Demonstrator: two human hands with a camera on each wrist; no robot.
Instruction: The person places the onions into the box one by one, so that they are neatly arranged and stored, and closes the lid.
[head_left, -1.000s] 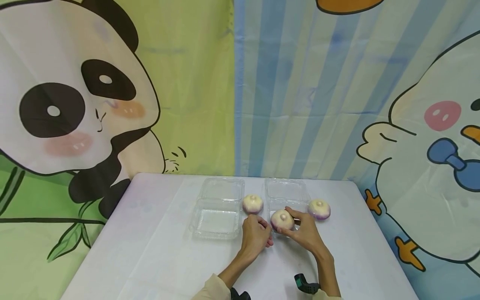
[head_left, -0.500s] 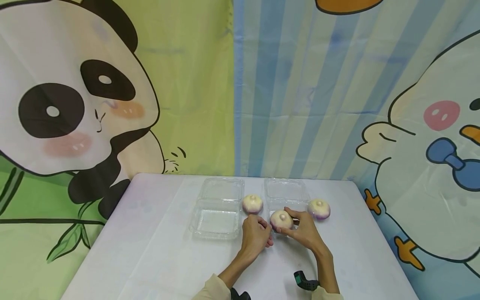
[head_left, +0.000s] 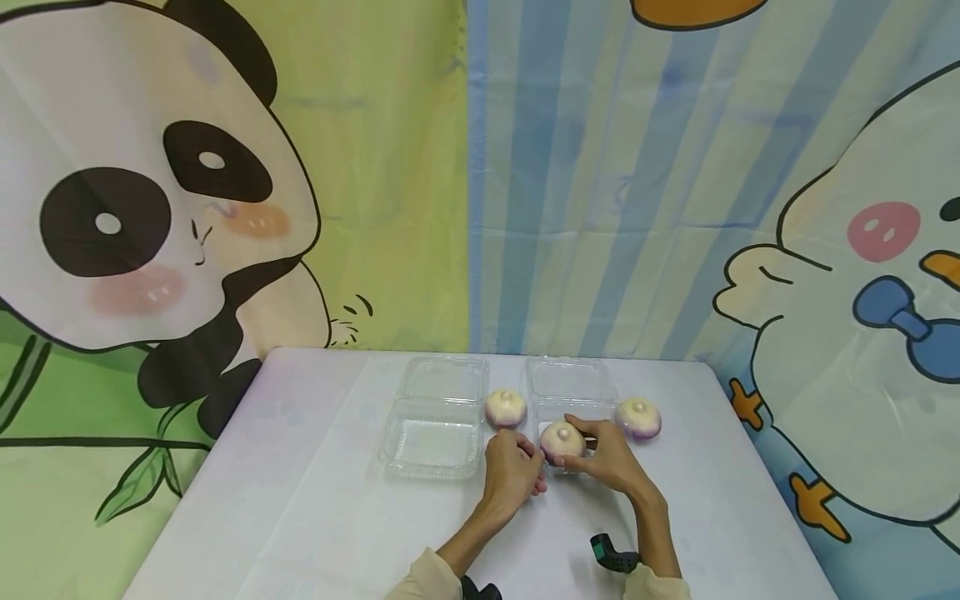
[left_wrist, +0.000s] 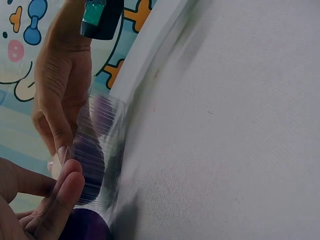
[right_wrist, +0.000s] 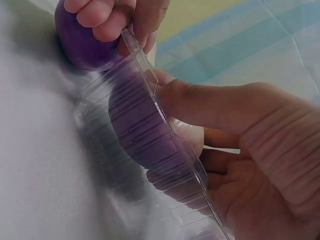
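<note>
My right hand point(head_left: 611, 457) grips a round onion point(head_left: 562, 440), white with a nub on top and purple below, thumb on the near side and fingers round the far side. It sits low inside the right-hand clear plastic clamshell box point(right_wrist: 130, 95), whose ribbed wall shows in both wrist views. My left hand point(head_left: 512, 469) pinches that box's rim at the near left corner between thumb and fingertips. A second onion point(head_left: 506, 408) lies just beyond the left hand, between the two boxes. To the right of the box lies a third onion point(head_left: 638, 417).
Another clear clamshell box point(head_left: 433, 437) lies opened flat on the left, its lid towards the back. Both boxes rest on a white table point(head_left: 300, 500). Behind it hang cartoon curtains point(head_left: 397, 167) with a panda and a white bird.
The right hand and the onion it grips have shifted slightly left, and the right-hand box has slid a little left too. The left hand keeps its place.
</note>
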